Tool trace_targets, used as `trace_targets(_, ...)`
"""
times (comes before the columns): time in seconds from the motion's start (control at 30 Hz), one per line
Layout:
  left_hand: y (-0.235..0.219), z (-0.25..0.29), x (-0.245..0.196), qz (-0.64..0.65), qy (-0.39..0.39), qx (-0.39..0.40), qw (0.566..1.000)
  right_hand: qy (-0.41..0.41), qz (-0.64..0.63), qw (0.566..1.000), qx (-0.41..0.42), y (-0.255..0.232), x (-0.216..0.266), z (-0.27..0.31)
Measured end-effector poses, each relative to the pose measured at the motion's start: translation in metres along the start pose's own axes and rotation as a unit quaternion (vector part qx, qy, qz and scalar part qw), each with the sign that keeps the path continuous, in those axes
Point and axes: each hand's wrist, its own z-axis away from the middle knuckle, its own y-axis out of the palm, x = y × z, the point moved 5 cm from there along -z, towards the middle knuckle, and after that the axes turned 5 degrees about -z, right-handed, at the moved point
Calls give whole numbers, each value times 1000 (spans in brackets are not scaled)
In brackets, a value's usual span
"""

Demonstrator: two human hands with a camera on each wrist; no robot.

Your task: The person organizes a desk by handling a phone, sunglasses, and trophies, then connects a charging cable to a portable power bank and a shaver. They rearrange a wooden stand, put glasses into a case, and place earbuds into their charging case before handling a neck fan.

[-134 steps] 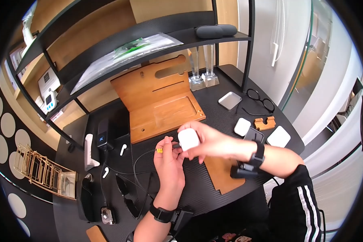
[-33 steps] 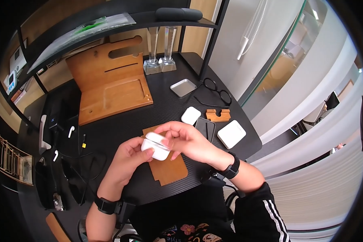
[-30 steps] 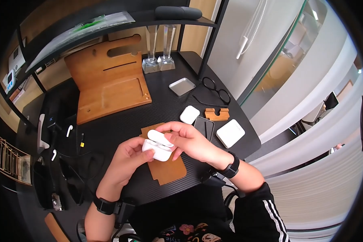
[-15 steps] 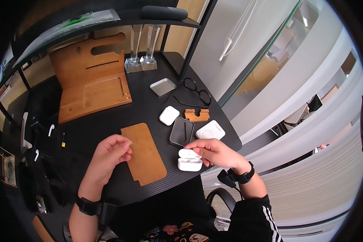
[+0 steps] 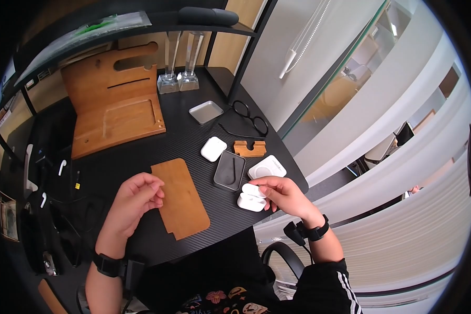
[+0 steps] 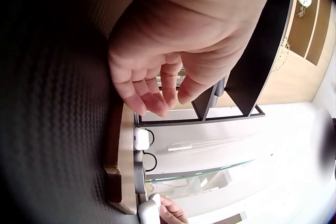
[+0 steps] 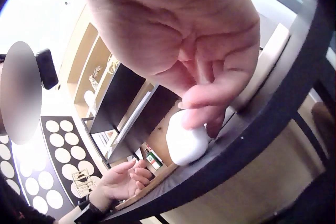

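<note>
Fingers of the right hand (image 5: 287, 197) are pinching the open case (image 5: 249, 202), the left hand (image 5: 134, 203) curling loosely, empty; gripping lightly is probably sparing the lid (image 5: 250, 190).

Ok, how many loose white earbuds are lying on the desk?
2: the farther earbud, just left of the small yellow tag, and the nearer earbud, further left and lower in the head view. Any behind the left hand would be hidden.

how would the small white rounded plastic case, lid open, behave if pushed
The open white plastic case looks smooth, so may slide easily. Its rounded edges could let it rock, and the raised lid would probably swing.
</note>
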Motion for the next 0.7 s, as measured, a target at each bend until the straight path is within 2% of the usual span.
trace_targets(0.13,0,0,-1,1,-1,-3,1000,-24,48,998,-31,4,0,-1)
trace_targets(0.2,0,0,-1,2,-4,-4,1000,-209,102,966,-112,-1,5,-2)
trace_targets(0.23,0,0,-1,2,-4,-5,1000,-210,102,966,-111,-2,2,-4)
trace_targets(0.3,0,0,0,4,-1,0,1000,-257,39,943,-207,-16,3,1)
trace_targets(0.33,-1,0,0,3,-1,-2,1000,-261,-6,940,-221,-18,8,3)
trace_targets(0.37,-1,0,0,7,0,0,1000,-247,-14,944,-218,-19,13,6)
trace_targets(0.53,-2,2,-3,-3,-5,-7,1000,-334,-31,913,-231,-6,44,17)
trace_targets(0.63,4,13,-14,40,38,-11,998,-386,-30,900,-200,14,81,20)
trace_targets(0.7,16,29,-34,-3,92,7,996,-408,-64,898,-151,34,110,14)
